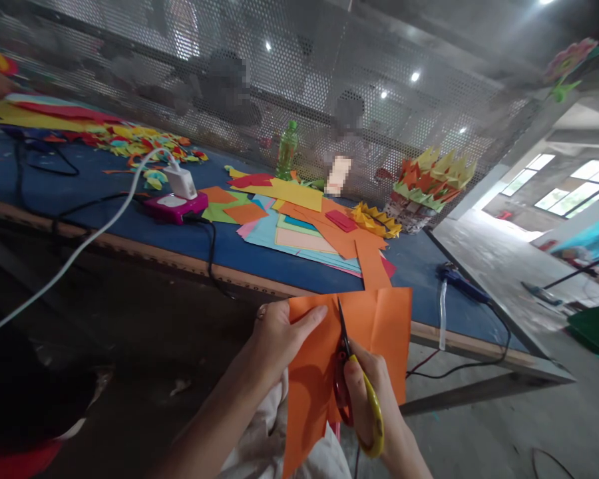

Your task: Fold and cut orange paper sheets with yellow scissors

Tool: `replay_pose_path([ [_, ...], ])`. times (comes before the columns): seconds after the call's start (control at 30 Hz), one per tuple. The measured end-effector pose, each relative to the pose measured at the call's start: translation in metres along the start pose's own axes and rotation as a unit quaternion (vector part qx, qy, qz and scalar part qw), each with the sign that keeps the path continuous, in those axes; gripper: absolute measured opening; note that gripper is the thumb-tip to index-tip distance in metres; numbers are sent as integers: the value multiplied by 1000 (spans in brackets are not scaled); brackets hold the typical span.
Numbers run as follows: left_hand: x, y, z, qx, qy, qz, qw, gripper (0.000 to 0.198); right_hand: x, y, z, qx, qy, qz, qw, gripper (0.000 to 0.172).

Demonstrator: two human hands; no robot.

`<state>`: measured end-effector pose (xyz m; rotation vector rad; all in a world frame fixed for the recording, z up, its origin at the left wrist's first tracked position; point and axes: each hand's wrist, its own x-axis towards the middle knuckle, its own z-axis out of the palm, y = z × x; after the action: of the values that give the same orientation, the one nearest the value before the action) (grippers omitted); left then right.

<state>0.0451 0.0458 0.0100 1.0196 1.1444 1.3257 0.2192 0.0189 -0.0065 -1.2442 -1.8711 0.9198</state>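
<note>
My left hand (279,332) grips the left part of an orange sheet of paper (392,332), thumb on top and the other fingers behind it. A pair of scissors (372,406) with yellow and red handles is in my right hand (374,376), fingers wrapped round the loops. Its dark blade lies against the paper, the tip near the top edge. Below the handles the sheet is split, and its left part hangs down over my lap. A crease runs down the right part.
Coloured paper sheets (304,243) are piled on the blue table (194,249). Behind them stands a green bottle (287,150). A folded-paper basket (426,193) is at the back right, a glue gun (464,283) near the right edge. A purple power strip (174,206) trails cables leftward.
</note>
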Motion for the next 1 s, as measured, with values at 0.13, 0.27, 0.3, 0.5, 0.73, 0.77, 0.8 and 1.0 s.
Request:
replay_pose_path([
  [0.13, -1, 2, 0, -1, -6, 0, 1000, 34, -1, 0, 2, 9, 5, 16, 1000, 61],
  [0.27, -1, 3, 1, -4, -15, 5, 1000, 31, -2, -1, 4, 19, 8, 31, 999, 62],
  [0.3, -1, 3, 1, -5, -13, 8, 1000, 31, -2, -1, 4, 18, 9, 35, 999, 61],
  [0.5, -1, 3, 0, -1, -14, 0, 1000, 30, -2, -2, 4, -5, 20, 34, 999, 64],
  [0.73, -1, 2, 0, 4, -4, 0, 1000, 33, 1, -4, 1, 7, -8, -7, 1000, 59],
  [0.77, -1, 2, 0, 9, -2, 6, 1000, 32, 2, -5, 0, 2, -4, -17, 1000, 58],
  [0.8, -1, 2, 0, 13, 0, 12, 1000, 31, 2, -6, -1, -3, -3, -24, 1000, 58],
  [1.0, 0, 3, 1, 17, 1, 39, 999, 29, 8, -7, -1, -13, -4, 1, 1000, 62],
])
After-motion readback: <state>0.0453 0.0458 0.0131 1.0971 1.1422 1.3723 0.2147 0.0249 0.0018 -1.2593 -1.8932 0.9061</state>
